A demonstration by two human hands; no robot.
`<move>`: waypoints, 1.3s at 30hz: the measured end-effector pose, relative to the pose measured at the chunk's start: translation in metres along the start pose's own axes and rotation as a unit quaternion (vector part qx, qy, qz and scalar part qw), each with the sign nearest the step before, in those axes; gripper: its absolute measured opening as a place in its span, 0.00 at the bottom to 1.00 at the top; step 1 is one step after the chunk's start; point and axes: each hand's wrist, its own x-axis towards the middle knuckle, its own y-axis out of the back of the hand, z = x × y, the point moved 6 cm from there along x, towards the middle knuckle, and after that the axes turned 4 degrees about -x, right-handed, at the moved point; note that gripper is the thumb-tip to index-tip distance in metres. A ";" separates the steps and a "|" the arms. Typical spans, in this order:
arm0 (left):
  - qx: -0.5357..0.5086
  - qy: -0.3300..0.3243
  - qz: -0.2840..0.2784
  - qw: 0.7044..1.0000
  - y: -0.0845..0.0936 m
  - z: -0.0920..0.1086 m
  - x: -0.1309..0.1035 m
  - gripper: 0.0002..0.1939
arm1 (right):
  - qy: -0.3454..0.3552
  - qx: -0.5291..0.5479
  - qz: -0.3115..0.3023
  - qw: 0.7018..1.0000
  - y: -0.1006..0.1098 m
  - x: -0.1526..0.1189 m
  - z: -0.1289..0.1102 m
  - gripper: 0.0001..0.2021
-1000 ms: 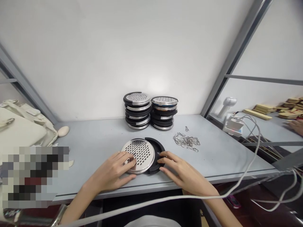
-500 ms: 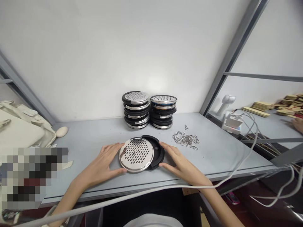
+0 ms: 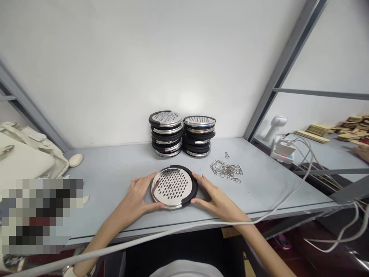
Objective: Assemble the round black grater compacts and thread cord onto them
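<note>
A round metal disc with slotted holes (image 3: pixel 172 187) lies on the grey table, its right side seated in a curved black rim (image 3: pixel 193 187). My left hand (image 3: pixel 138 198) grips the disc's left edge between thumb and fingers. On the opposite side, my right hand (image 3: pixel 215 197) has its thumb and fingers around the black rim. Behind them stand two stacks of similar discs with black rims, a left stack (image 3: pixel 167 134) and a right stack (image 3: pixel 198 136). Small metal clips (image 3: pixel 226 170) lie in a pile to the right.
A white cable (image 3: pixel 184 227) crosses in front of my forearms. At the left are a cream bag (image 3: pixel 31 154) and a pale egg-shaped object (image 3: pixel 75 160). The right shelf holds wooden pieces (image 3: pixel 313 134) and a white device (image 3: pixel 277 125); another person's hand (image 3: pixel 361 152) is at its edge.
The metal disc has slid right into the black rim, closing most of the dark gap between them. My left hand moved right with it; my right hand shifted slightly left.
</note>
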 end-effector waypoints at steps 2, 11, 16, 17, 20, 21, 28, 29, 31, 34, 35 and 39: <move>-0.007 0.009 0.008 1.000 -0.002 0.004 0.000 0.41 | 0.003 0.005 -0.002 1.000 -0.001 0.001 -0.001 0.38; -0.039 0.026 0.034 0.998 -0.002 0.008 0.004 0.40 | 0.011 0.006 -0.015 1.000 -0.001 0.003 -0.002 0.38; -0.054 0.037 0.043 0.997 -0.004 0.010 0.004 0.39 | 0.014 0.020 -0.016 1.000 0.000 0.006 -0.004 0.39; -0.052 0.037 0.049 0.997 -0.005 0.011 0.004 0.38 | 0.014 0.023 -0.017 0.999 0.000 0.007 -0.004 0.39; -0.040 0.032 0.067 0.996 -0.006 0.010 0.003 0.37 | 0.012 0.029 -0.025 0.999 0.001 0.010 -0.005 0.39; -0.031 0.029 0.072 0.996 -0.007 0.009 0.003 0.37 | 0.012 0.032 -0.026 0.999 0.002 0.011 -0.005 0.39; 0.101 -0.055 0.101 0.988 -0.014 0.016 -0.004 0.34 | 0.024 0.053 -0.006 0.998 0.008 0.010 -0.004 0.41; 0.115 -0.061 0.104 0.986 -0.015 0.018 -0.006 0.34 | 0.019 0.041 -0.004 0.999 0.008 0.009 -0.003 0.40; 0.129 -0.061 0.111 0.984 -0.018 0.020 -0.009 0.33 | 0.005 0.001 0.010 1.000 0.012 0.006 0.001 0.38; 0.135 -0.035 0.126 0.982 -0.021 0.020 -0.012 0.32 | -0.010 -0.071 0.069 0.995 0.025 0.002 0.011 0.31; 0.138 -0.024 0.133 0.981 -0.021 0.021 -0.012 0.31 | -0.011 -0.088 0.091 0.992 0.031 0.001 0.015 0.29; 0.167 -0.006 0.155 0.974 -0.022 0.026 -0.012 0.31 | -0.042 -0.126 0.181 0.974 0.061 -0.001 0.041 0.21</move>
